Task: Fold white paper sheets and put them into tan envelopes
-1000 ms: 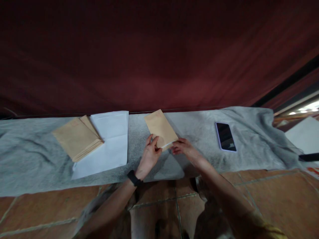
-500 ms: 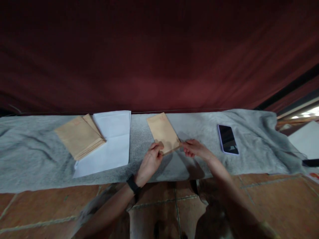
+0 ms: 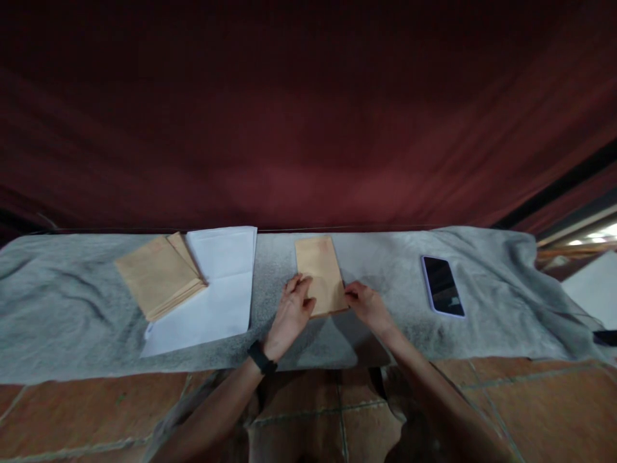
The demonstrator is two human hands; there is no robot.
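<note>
A brown paper envelope (image 3: pixel 322 270) lies nearly upright to my view on the grey cloth, with a faint reddish mark near its far end. My left hand (image 3: pixel 292 310), a dark watch on its wrist, rests on the envelope's left edge with thumb and fingers apart. At the lower right edge, my right hand (image 3: pixel 369 305) pinches the envelope between closed fingers. Several more brown envelopes (image 3: pixel 157 273) sit in a fanned stack to the left, partly covering white paper sheets (image 3: pixel 226 289).
A phone with a light purple rim (image 3: pixel 442 286) lies on the grey cloth (image 3: pixel 501 289) to the right. Behind the cloth rises a dark red fabric (image 3: pixel 308 128). Tiled floor (image 3: pixel 544 399) shows along the near side. A white sheet-like object (image 3: pixel 595 289) is at the far right.
The middle envelope has turned straighter, its far end swinging right. My left fingers have spread over its left edge, and my right hand has shifted along the right edge. The view tilted slightly.
</note>
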